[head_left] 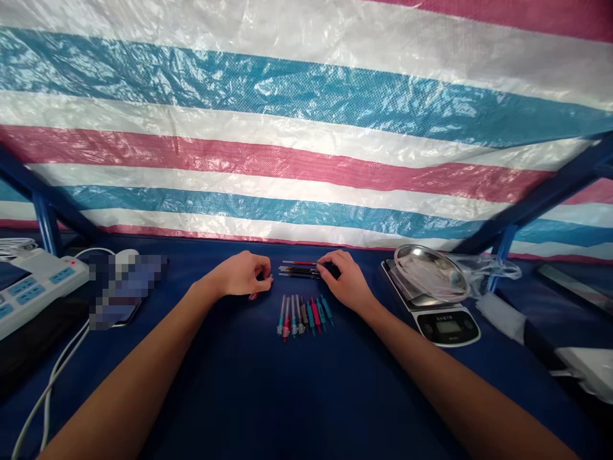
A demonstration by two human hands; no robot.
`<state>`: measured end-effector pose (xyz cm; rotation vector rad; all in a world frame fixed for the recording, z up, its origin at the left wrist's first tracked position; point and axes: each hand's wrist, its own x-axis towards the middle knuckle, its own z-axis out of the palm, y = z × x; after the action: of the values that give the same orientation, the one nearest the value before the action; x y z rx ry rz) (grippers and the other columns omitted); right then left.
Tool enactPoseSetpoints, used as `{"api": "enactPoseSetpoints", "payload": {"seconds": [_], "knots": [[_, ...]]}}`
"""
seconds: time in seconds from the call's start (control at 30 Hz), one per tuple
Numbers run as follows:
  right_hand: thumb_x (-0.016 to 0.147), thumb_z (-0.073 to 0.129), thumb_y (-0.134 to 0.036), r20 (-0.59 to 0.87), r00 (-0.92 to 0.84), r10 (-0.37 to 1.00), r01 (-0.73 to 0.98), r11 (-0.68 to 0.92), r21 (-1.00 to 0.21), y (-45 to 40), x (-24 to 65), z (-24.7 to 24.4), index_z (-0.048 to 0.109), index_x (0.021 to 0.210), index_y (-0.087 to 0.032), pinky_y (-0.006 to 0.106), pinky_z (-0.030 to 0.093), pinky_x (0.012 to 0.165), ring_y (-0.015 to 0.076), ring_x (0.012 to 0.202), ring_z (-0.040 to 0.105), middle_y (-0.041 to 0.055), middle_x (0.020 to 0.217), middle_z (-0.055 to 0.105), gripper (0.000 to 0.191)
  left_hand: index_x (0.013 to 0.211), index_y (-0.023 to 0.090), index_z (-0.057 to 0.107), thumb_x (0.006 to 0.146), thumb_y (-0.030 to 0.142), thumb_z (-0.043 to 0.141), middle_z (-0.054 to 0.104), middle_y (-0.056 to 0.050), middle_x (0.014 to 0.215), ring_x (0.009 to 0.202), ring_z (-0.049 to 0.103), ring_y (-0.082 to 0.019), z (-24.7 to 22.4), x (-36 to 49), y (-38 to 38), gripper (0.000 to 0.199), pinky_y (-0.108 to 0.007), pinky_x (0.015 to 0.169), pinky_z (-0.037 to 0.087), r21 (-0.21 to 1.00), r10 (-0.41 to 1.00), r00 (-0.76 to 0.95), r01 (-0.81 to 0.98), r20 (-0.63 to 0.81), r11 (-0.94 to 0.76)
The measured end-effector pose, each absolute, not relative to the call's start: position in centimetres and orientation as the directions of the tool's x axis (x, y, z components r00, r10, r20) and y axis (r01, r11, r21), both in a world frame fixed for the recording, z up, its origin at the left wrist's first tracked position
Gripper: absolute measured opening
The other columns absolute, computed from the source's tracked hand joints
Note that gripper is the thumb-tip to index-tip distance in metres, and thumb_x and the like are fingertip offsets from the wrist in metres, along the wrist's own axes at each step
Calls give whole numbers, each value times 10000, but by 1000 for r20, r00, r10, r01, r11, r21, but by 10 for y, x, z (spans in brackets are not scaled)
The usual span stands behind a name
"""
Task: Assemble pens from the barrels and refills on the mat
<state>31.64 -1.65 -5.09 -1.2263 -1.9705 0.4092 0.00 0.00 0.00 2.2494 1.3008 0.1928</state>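
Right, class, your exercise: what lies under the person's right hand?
The fingers of the right hand rest at the end of a sideways bundle of pens; a dark piece shows at the fingertips. Whatever is beneath the palm is covered.

Left hand [242, 275]: bare, palm down, fingers curled inward, centre of frame. Right hand [347, 281]: bare, palm down, fingers curved forward, just right of centre. Left forearm [138, 358] and right forearm [454, 383]: bare, angled inward from the bottom corners.

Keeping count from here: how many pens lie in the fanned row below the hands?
9 pens, side by side on the blue cloth, below the left hand and right hand; overlapping pens could hide another.
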Motion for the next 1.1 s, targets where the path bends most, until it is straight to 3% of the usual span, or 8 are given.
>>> {"api": "enactPoseSetpoints", "payload": {"seconds": [0.2,0.27,0.43,0.67,1.1], "knots": [[1044,630,-290,442,-263,858,626,500,-599,-15,317,-53,744,1108,-252,497,519,1067,299,1181,637,88,1160,738,136,1021,258,756,1004,558,580,753,-13,736,670,687,-229,-16,-6,14,349,-322,585,372,316,903,418,847,100,-427],[1056,608,-300,432,-257,864,647,486,-587,-15,317,-54,757,1154,-249,511,529,1062,307,1181,635,97,1167,741,186,1083,284,796,1031,585,550,807,-19,853,776,740,-247,-22,-7,18,392,-319,634,439,332,904,403,842,140,-426],[1060,594,-312,428,-276,860,682,490,-543,-15,317,-57,794,1190,-237,533,541,1049,324,1163,624,117,1174,739,251,1188,309,837,1081,530,494,833,-10,1210,1113,770,-267,-35,-1,21,423,-332,938,565,427,866,445,753,229,-500],[1060,602,-315,444,-248,861,737,465,-491,-18,316,-55,837,1162,-262,556,539,1020,339,1098,616,123,1090,732,262,1278,268,808,1099,424,463,819,-50,1241,1125,763,-275,-37,9,16,419,-376,992,575,423,841,474,728,260,-540],[1033,654,-292,412,-232,881,771,425,-474,-14,320,-62,839,1121,-266,536,536,965,329,1061,633,109,1074,716,206,1320,289,792,1095,412,490,811,-33,1259,1129,755,-261,-42,8,17,396,-367,996,565,450,836,478,706,268,-548]]}}
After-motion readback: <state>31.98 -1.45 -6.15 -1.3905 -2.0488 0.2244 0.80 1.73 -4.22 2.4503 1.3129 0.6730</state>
